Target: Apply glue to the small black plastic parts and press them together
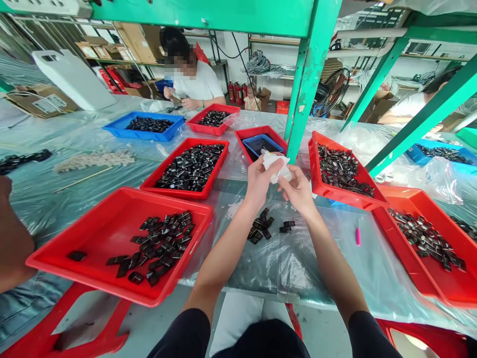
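- L hand (259, 180) clamped on white wad (275, 168), R hand (299, 189) pinching it too!
- Blk pcs (263, 229) on table (331, 248), btwn forearms
- Pink tool (358, 235) off R

Wht jug (74, 79) by cardbd box (39, 102), red extinguishers (237, 93) & blk fan (334, 92) in bkgd

Both hands (276, 181) raised close together, fingers apparently curled.
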The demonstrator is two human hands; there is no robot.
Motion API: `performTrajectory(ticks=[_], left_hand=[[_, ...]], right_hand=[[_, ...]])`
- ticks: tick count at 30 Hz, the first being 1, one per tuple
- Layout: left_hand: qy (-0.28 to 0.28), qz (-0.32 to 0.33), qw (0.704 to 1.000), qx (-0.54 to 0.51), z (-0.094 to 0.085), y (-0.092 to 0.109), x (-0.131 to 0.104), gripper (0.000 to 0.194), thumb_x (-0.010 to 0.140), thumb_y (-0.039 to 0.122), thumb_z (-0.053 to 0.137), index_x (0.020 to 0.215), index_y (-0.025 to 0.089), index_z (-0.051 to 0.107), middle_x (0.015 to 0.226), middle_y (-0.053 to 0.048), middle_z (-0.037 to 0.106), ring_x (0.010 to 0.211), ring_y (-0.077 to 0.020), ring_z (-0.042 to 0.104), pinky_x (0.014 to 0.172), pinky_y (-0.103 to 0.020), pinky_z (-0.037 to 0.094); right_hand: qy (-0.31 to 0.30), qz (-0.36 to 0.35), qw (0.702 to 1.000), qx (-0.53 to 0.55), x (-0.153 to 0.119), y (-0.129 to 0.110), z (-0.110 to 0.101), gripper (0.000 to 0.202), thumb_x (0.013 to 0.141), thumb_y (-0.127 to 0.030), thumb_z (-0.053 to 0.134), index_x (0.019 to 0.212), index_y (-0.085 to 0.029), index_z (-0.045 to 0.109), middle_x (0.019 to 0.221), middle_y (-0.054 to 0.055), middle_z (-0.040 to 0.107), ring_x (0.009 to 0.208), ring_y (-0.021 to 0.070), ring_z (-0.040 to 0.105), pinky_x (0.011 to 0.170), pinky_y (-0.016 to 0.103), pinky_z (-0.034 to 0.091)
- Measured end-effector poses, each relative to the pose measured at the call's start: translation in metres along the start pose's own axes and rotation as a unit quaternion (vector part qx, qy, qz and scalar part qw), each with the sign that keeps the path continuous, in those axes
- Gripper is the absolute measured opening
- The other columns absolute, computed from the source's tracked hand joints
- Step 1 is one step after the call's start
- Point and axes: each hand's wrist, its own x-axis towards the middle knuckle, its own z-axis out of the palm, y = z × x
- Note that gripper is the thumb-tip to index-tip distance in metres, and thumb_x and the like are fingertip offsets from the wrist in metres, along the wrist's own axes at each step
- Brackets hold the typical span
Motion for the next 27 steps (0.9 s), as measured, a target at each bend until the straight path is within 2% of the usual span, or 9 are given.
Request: performTrajectory(ticks=[5, 7, 9, 13, 18, 21, 24, 27], left_hand=[[0.041, 0.023, 0.998, 0.047, -0.011, 0.002, 0.009, 0.049, 0.072, 0.056, 0.086, 0.061, 0.016, 0.061, 0.057, 0.002, 0.053, 0.054, -0.01, 0.051, 0.05, -0.025, 0.036], [0.044, 0.047, 0.995, 0.07, -0.012, 0.003, 0.009, 0.05, 0.073, 0.056, 0.086, 0.06, 0.016, 0.058, 0.057, 0.002, 0.05, 0.054, -0.0101, 0.05, 0.05, -0.026, 0.036], [0.049, 0.078, 0.992, 0.086, -0.012, 0.004, 0.007, 0.047, 0.074, 0.053, 0.086, 0.064, 0.017, 0.057, 0.06, 0.003, 0.049, 0.056, -0.0097, 0.048, 0.051, -0.026, 0.038], [0.048, 0.105, 0.987, 0.114, -0.012, 0.009, 0.003, 0.047, 0.077, 0.051, 0.085, 0.065, 0.019, 0.052, 0.06, 0.003, 0.045, 0.057, -0.0099, 0.046, 0.053, -0.025, 0.04], [-0.023, 0.113, 0.987, 0.114, -0.013, 0.014, 0.002, 0.042, 0.073, 0.052, 0.086, 0.073, 0.017, 0.063, 0.068, 0.0, 0.057, 0.061, -0.0112, 0.05, 0.057, -0.027, 0.041], [-0.047, 0.108, 0.986, 0.117, -0.014, 0.014, 0.002, 0.039, 0.073, 0.048, 0.086, 0.074, 0.017, 0.064, 0.067, 0.001, 0.057, 0.06, -0.0102, 0.049, 0.056, -0.026, 0.04], [0.006, 0.121, 0.98, 0.157, -0.013, 0.01, 0.002, 0.041, 0.078, 0.04, 0.084, 0.064, 0.018, 0.052, 0.06, 0.005, 0.047, 0.056, -0.0076, 0.041, 0.053, -0.024, 0.033], [0.064, 0.127, 0.976, 0.166, -0.011, 0.007, 0.004, 0.045, 0.08, 0.038, 0.083, 0.062, 0.019, 0.046, 0.059, 0.006, 0.041, 0.055, -0.0067, 0.037, 0.052, -0.024, 0.031]], right_hand=[[-0.013, -0.015, 0.999, -0.05, -0.002, -0.015, -0.007, 0.056, 0.082, -0.076, 0.07, 0.089, -0.021, 0.061, 0.059, -0.005, 0.049, 0.05, 0.0091, 0.042, 0.043, 0.024, 0.028], [-0.024, 0.011, 0.999, -0.04, -0.003, -0.016, -0.007, 0.061, 0.082, -0.081, 0.065, 0.073, -0.021, 0.054, 0.051, -0.006, 0.04, 0.045, 0.0079, 0.034, 0.042, 0.024, 0.023], [-0.052, 0.072, 0.996, 0.0, -0.004, -0.015, -0.004, 0.067, 0.079, -0.085, 0.064, 0.064, -0.023, 0.045, 0.048, -0.007, 0.034, 0.042, 0.007, 0.028, 0.041, 0.024, 0.019], [-0.101, 0.198, 0.969, 0.103, -0.007, -0.016, 0.001, 0.068, 0.074, -0.086, 0.067, 0.067, -0.023, 0.043, 0.047, -0.01, 0.027, 0.042, 0.0054, 0.019, 0.04, 0.023, 0.015], [-0.145, 0.247, 0.942, 0.173, -0.007, -0.019, -0.001, 0.065, 0.08, -0.085, 0.06, 0.067, -0.024, 0.042, 0.044, -0.011, 0.019, 0.039, 0.0057, 0.016, 0.04, 0.024, 0.017], [-0.119, 0.224, 0.957, 0.142, -0.006, -0.016, -0.001, 0.064, 0.083, -0.087, 0.052, 0.074, -0.024, 0.047, 0.047, -0.009, 0.029, 0.039, 0.0075, 0.022, 0.04, 0.025, 0.019], [-0.056, 0.133, 0.988, 0.05, -0.008, -0.01, 0.005, 0.059, 0.087, -0.083, 0.053, 0.093, -0.024, 0.056, 0.06, -0.004, 0.044, 0.045, 0.0096, 0.034, 0.041, 0.026, 0.025], [-0.01, 0.015, 1.0, -0.019, -0.011, -0.007, 0.014, 0.056, 0.087, -0.075, 0.062, 0.11, -0.025, 0.057, 0.075, -0.002, 0.052, 0.055, 0.0105, 0.044, 0.047, 0.026, 0.035]])
